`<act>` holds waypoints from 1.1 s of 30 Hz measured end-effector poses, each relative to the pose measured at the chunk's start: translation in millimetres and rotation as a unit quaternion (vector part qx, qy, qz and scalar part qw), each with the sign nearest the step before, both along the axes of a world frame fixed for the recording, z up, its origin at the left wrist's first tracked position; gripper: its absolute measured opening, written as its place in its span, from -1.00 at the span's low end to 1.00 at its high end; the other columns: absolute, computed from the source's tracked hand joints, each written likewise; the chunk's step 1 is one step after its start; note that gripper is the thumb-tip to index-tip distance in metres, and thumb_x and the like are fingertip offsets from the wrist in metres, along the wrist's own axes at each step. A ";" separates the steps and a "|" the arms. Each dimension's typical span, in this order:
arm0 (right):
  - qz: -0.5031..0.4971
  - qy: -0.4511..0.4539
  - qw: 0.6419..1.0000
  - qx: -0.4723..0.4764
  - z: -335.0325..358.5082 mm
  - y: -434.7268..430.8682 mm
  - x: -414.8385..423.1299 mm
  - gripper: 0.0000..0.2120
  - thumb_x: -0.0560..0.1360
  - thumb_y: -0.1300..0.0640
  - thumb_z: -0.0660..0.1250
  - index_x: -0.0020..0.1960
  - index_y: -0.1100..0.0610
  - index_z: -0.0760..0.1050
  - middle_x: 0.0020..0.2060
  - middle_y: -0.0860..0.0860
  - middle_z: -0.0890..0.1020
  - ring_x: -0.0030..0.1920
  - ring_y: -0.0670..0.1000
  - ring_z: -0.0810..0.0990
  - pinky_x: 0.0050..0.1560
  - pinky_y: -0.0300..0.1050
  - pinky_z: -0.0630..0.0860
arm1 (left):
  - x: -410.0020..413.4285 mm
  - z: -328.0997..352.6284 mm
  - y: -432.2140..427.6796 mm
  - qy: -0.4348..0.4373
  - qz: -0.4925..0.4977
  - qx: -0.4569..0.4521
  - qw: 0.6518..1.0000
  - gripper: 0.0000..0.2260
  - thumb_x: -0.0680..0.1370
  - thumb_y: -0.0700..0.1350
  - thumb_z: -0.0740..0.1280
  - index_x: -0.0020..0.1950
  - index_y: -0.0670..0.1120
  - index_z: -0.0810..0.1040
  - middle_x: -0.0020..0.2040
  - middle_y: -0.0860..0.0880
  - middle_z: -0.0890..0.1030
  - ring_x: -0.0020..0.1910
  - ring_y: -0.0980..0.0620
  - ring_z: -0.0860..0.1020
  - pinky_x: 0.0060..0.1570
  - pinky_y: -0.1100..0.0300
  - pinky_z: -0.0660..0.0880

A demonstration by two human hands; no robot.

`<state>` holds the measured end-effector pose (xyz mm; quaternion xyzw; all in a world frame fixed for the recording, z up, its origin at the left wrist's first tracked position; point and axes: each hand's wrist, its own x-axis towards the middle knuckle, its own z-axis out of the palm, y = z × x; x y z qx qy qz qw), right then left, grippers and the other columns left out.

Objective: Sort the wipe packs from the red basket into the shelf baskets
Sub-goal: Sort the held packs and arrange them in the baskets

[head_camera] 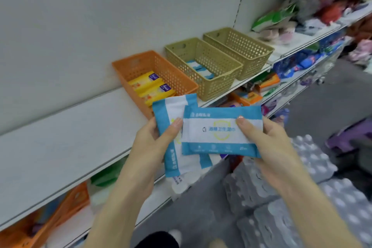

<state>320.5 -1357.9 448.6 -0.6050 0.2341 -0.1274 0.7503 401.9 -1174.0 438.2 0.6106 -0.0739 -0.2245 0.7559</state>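
Observation:
My left hand (150, 143) grips a blue-and-white wipe pack (171, 110) held upright, thumb on its front. My right hand (269, 143) pinches a second blue-and-white wipe pack (217, 133) held flat and crosswise, overlapping the first. Both packs hover just in front of the shelf edge. On the shelf stands an orange basket (141, 62) with yellow packs (149, 86) inside. Beside it sits a tan basket (221, 82) holding blue-and-white packs (199, 68), then a second tan basket (251, 50) whose contents I cannot see. The red basket is out of view.
The white shelf board (66, 137) stretches left of the baskets. Lower shelves hold assorted goods, including an orange basket (60, 209). Shrink-wrapped bottle packs (302, 197) are stacked on the floor at the right. Mixed packaged items (302, 12) crowd the far right shelf.

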 end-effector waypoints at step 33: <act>0.478 -0.045 0.822 -0.307 18.8 -267.8 291.4 -0.78 0.19 0.06 0.49 -0.20 0.10 0.59 -0.29 0.01 0.69 -0.27 -0.16 0.61 -0.17 -0.30 0.53 | 144.5 -5.0 -200.2 -0.034 0.286 0.086 0.954 -0.80 0.29 -0.09 0.45 -0.10 0.01 0.67 -0.13 0.05 0.72 -0.19 0.07 0.69 -0.34 0.24 0.59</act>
